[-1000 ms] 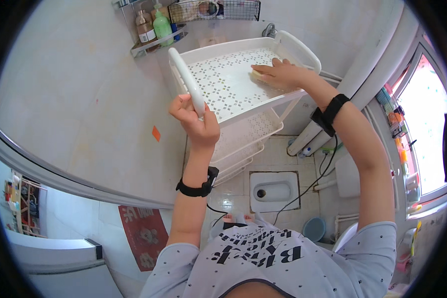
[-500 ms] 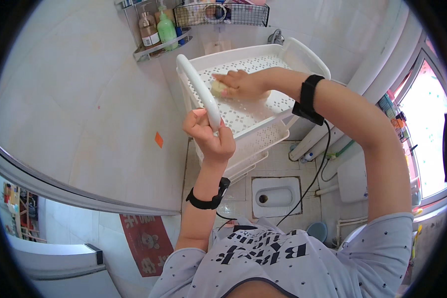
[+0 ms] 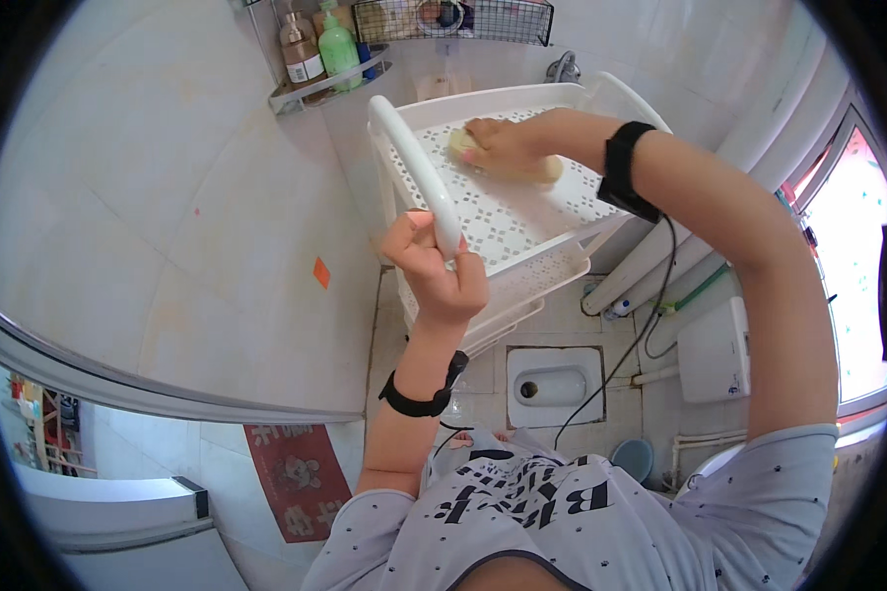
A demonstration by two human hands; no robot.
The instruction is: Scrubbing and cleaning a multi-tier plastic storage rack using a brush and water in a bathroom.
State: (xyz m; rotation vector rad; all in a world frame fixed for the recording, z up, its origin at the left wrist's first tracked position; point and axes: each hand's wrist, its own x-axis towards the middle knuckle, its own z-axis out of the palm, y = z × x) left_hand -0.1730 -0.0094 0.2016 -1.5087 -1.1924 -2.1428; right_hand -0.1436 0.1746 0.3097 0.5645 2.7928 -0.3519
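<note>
A white plastic rolling cart (image 3: pixel 508 258) with a perforated top tray (image 3: pixel 493 212) stands in front of me. My left hand (image 3: pixel 436 264) is closed round the near end of its white curved side handle (image 3: pixel 414 163). Over the far part of the top tray, my right hand (image 3: pixel 508 150) presses down on a pale yellow sponge (image 3: pixel 550 170). The sponge sticks out on both sides of the fingers, and its middle is hidden under the hand. Lower tiers of the cart show partly beneath the top tray.
A corner shelf (image 3: pixel 310 94) with pump bottles (image 3: pixel 339 49) and a black wire basket (image 3: pixel 453 18) hang on the far wall. A squat toilet (image 3: pixel 557 387) lies in the floor. White pipes (image 3: pixel 641 281) and a cistern (image 3: pixel 715 350) stand right. A cable trails from my right wristband.
My right hand has slid the sponge toward the far side of the tray. My left hand keeps its hold on the handle. The whole view has shifted slightly.
</note>
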